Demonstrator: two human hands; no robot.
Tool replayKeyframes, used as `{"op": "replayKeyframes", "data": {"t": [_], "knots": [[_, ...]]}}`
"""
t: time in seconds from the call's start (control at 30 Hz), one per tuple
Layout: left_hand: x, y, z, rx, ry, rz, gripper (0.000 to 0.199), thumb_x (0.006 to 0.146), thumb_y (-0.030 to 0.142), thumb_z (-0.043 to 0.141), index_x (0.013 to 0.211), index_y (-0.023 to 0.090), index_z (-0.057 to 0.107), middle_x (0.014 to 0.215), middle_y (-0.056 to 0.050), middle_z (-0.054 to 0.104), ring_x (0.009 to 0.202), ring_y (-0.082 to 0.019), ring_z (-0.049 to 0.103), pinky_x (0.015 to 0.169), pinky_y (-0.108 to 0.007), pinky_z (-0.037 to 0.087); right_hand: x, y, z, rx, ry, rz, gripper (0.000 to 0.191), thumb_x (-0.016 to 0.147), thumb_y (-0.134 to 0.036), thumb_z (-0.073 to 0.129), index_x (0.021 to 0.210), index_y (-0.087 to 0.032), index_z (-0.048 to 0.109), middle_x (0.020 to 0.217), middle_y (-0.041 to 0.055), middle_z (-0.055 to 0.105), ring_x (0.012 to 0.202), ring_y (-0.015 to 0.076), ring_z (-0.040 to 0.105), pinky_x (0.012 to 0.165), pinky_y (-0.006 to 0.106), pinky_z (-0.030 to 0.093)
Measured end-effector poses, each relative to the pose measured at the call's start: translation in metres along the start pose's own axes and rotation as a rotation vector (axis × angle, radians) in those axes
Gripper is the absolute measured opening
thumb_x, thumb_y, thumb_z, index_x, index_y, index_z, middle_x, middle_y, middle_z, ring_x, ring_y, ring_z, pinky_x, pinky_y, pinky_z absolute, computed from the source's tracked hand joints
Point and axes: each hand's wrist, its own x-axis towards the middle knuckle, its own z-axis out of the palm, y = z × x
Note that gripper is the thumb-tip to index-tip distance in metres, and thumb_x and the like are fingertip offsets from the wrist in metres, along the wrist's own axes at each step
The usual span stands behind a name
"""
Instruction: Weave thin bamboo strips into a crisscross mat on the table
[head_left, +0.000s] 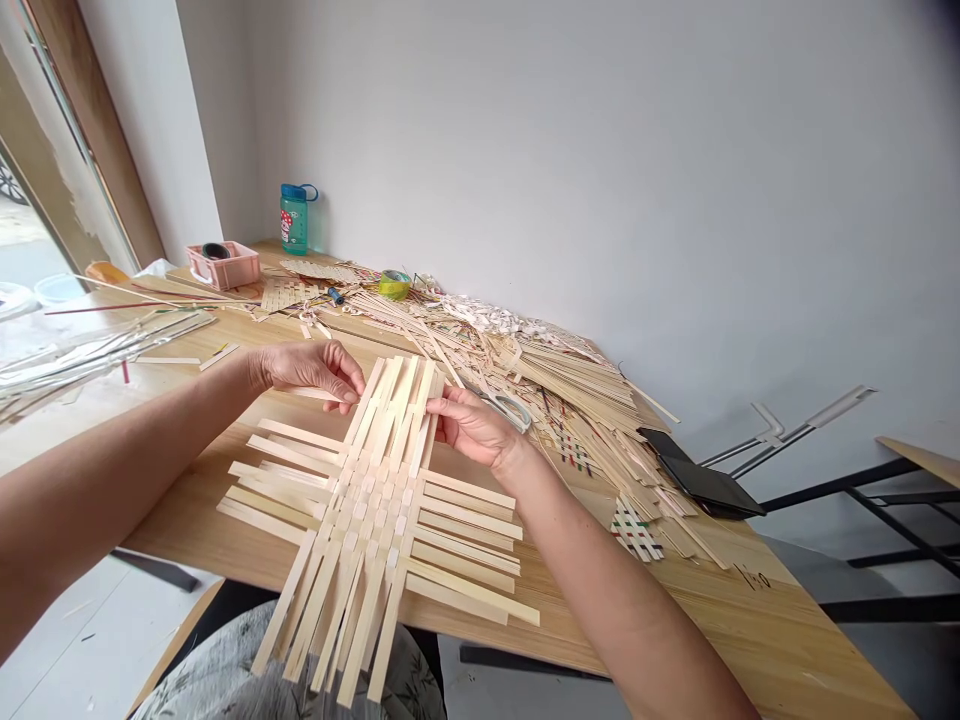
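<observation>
A half-woven mat of pale bamboo strips (369,500) lies in front of me, its loose ends fanning out on all sides and the near ones reaching over the table edge above my lap. The checkered weave is tight in its middle. My left hand (319,375) is closed at the mat's far left side, thumb and fingers pinching a crosswise bamboo strip (304,392) whose end sticks out below the palm. At the far right side, my right hand (474,425) grips the edge of the upright strips between thumb and fingers. The fingers beneath the mat are partly hidden.
Heaped loose strips (577,385) cover the table's back and right, with scissors (510,408) beside my right wrist. Further back are yellow-green tape (394,285), a pink basket (232,268) and a teal bottle (295,225). A black tablet-like object (701,480) sits at the right edge.
</observation>
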Motion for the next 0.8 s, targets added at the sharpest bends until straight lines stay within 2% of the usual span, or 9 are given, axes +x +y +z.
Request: {"op": "replayKeyframes", "data": {"t": [0.2, 0.4, 0.5, 0.6, 0.7, 0.8], "knots": [[-0.001, 0.01, 0.004, 0.021, -0.054, 0.009, 0.025, 0.074, 0.029, 0.083, 0.086, 0.007, 0.076, 0.07, -0.008, 0.073, 0.058, -0.011, 0.061, 0.053, -0.019, 0.048, 0.005, 0.005, -0.001, -0.005, 0.002, 0.002, 0.03, 0.063, -0.033, 0.086, 0.086, -0.019, 0.071, 0.076, -0.0008, 0.075, 0.067, 0.0142, 0.067, 0.07, 0.03, 0.055], [0.003, 0.006, 0.011, 0.026, -0.113, -0.019, 0.026, 0.073, 0.03, 0.084, 0.083, 0.008, 0.076, 0.071, -0.009, 0.071, 0.064, -0.013, 0.063, 0.054, -0.02, 0.048, 0.006, 0.009, -0.001, -0.046, 0.001, 0.013, 0.029, 0.063, -0.033, 0.087, 0.083, -0.021, 0.071, 0.076, -0.0011, 0.073, 0.068, 0.014, 0.066, 0.067, 0.028, 0.054], [0.004, 0.004, 0.01, 0.02, -0.108, -0.029, 0.032, 0.075, 0.031, 0.083, 0.094, 0.007, 0.075, 0.072, -0.009, 0.073, 0.061, -0.013, 0.062, 0.054, -0.02, 0.047, 0.003, 0.004, -0.003, -0.153, 0.039, 0.042, 0.028, 0.069, -0.038, 0.085, 0.083, -0.02, 0.07, 0.077, 0.0003, 0.073, 0.066, 0.0137, 0.065, 0.061, 0.027, 0.053], [0.004, 0.004, 0.008, -0.018, -0.078, -0.045, 0.041, 0.073, 0.031, 0.084, 0.103, 0.006, 0.073, 0.07, -0.008, 0.073, 0.058, -0.012, 0.061, 0.054, -0.021, 0.046, -0.002, -0.004, -0.005, -0.312, 0.095, 0.076, 0.032, 0.071, -0.045, 0.083, 0.08, -0.018, 0.068, 0.072, 0.0009, 0.07, 0.058, 0.0114, 0.063, 0.05, 0.022, 0.048], [0.003, 0.005, 0.008, -0.045, -0.068, -0.047, 0.038, 0.072, 0.029, 0.085, 0.098, 0.005, 0.073, 0.07, -0.009, 0.073, 0.059, -0.012, 0.062, 0.055, -0.022, 0.047, -0.004, -0.007, -0.005, -0.453, 0.07, 0.005, 0.041, 0.069, -0.053, 0.083, 0.077, -0.015, 0.067, 0.063, 0.0007, 0.066, 0.051, 0.0089, 0.058, 0.043, 0.018, 0.04], [0.003, 0.004, 0.009, -0.058, -0.073, -0.038, 0.032, 0.071, 0.028, 0.086, 0.091, 0.006, 0.073, 0.071, -0.008, 0.072, 0.062, -0.013, 0.063, 0.054, -0.021, 0.047, -0.003, -0.005, -0.002, -0.451, 0.024, -0.104, 0.048, 0.066, -0.06, 0.082, 0.078, -0.015, 0.068, 0.058, -0.0018, 0.062, 0.047, 0.0063, 0.052, 0.042, 0.017, 0.035]]}}
